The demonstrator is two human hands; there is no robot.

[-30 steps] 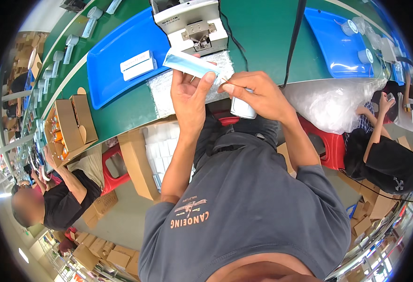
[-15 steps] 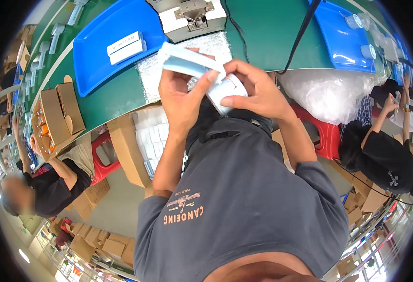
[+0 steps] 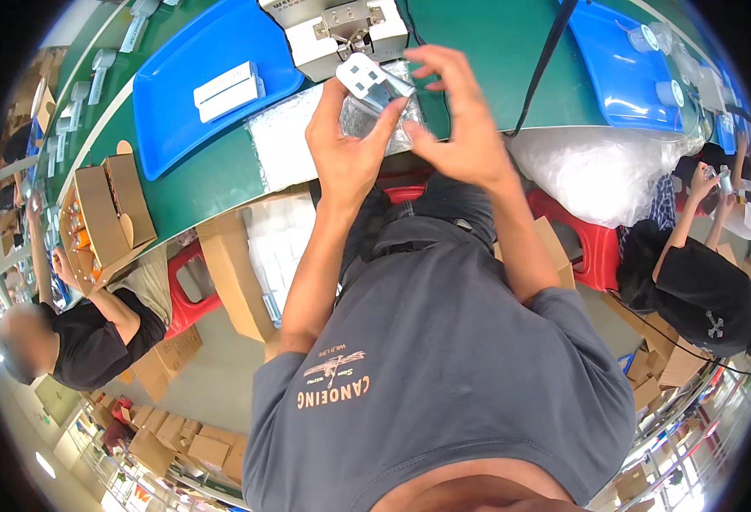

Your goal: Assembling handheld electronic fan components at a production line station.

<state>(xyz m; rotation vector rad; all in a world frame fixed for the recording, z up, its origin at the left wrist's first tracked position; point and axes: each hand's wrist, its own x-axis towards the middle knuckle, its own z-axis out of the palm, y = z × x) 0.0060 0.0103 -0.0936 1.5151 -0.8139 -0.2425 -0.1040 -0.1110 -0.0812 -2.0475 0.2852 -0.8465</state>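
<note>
Head view shows us both of the person's hands raised over the near edge of the green table [image 3: 478, 51]. We see the left hand [image 3: 350, 149] clasped around a small white box [image 3: 371, 78], thumb and fingertips pinching it, with a clear plastic bag [image 3: 374, 118] bunched just beneath it (whether the box sits partly inside the bag we cannot tell). The right hand [image 3: 461, 128] grips the bag's other side with its lower fingers, while its upper fingers are spread above the box. Just beyond the box stands a white machine [image 3: 341, 34] on the table. To its left lies a blue tray [image 3: 196, 111] bearing two white boxes [image 3: 226, 90]; another blue tray [image 3: 614, 60] sits on the right. A heap of clear bags [image 3: 597, 166] hangs off the table edge, beside a red stool [image 3: 593, 243].
</note>
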